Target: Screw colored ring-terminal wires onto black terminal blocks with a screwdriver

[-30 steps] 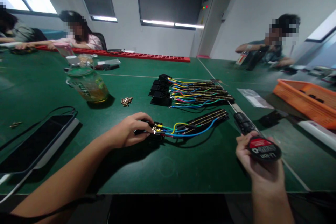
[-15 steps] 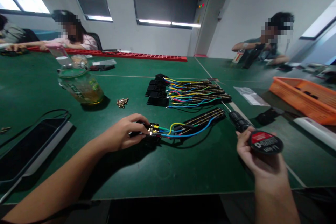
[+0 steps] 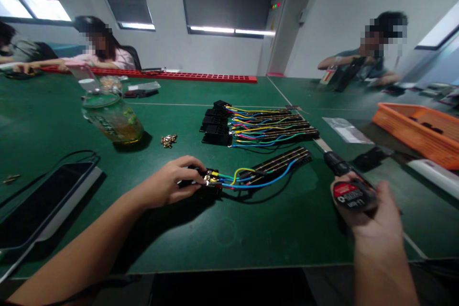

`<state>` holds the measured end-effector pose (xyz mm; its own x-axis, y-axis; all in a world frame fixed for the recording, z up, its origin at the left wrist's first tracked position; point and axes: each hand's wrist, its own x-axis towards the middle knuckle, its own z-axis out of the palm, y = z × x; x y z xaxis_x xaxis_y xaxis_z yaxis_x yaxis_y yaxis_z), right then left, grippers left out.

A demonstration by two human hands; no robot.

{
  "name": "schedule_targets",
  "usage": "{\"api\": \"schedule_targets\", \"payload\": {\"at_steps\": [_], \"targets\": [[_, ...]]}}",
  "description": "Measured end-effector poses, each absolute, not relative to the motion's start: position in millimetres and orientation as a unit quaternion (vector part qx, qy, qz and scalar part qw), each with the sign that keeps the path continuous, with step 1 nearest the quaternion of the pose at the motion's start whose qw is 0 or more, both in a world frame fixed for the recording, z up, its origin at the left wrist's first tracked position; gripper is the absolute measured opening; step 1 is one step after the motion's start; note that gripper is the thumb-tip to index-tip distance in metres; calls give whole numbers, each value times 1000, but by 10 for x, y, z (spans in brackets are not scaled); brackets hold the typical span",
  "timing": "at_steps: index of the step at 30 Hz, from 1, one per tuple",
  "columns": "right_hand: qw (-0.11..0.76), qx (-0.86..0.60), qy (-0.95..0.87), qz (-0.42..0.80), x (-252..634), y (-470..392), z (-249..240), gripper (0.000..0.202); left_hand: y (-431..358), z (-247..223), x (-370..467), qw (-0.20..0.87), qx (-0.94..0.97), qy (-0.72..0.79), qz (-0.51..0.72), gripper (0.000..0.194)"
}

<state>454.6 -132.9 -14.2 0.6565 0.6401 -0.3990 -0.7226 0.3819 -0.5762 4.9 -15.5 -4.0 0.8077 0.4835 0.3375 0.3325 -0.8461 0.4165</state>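
My left hand [image 3: 177,181] grips a black connector block [image 3: 211,190] from its left side, with thumb and fingers round it. Brass-coloured contacts show at the block's wired end. Blue, green and yellow wires [image 3: 263,185] run from it to a black slotted strip [image 3: 283,162] lying to the right. At the right, my right hand [image 3: 376,222] holds a black cordless screwdriver [image 3: 339,165] low over the table, its tip pointing forward and left. The thumb stands away from the tool; the fingers are partly hidden under it.
Several finished-looking wired strips [image 3: 268,126] lie in a row beyond my hands. Small brass screws [image 3: 169,141] form a pile near a glass jar [image 3: 113,122]. A phone-like device [image 3: 46,201] lies left, an orange basket [image 3: 419,129] right. Other people sit across the table.
My right hand has moved slightly right with the screwdriver, and its thumb has come away from the tool. My left hand stays on the connector block.
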Motion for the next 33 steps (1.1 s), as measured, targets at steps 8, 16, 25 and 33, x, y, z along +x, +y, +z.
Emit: {"api": "schedule_targets", "payload": {"at_steps": [8, 16, 25, 33], "targets": [[786, -447, 138, 404, 4302, -1498, 190, 55, -153, -43, 50, 172, 934, 217, 225, 17], [740, -547, 22, 391, 4205, -1708, 211, 37, -150, -51, 52, 168, 935, 216, 225, 16], [803, -521, -111, 270, 4120, -1919, 66, 43, -144, -49, 50, 168, 937, 211, 223, 17], [706, -623, -194, 274, 4186, -2074, -90, 118, -161, -30, 57, 162, 937, 208, 228, 18]]}}
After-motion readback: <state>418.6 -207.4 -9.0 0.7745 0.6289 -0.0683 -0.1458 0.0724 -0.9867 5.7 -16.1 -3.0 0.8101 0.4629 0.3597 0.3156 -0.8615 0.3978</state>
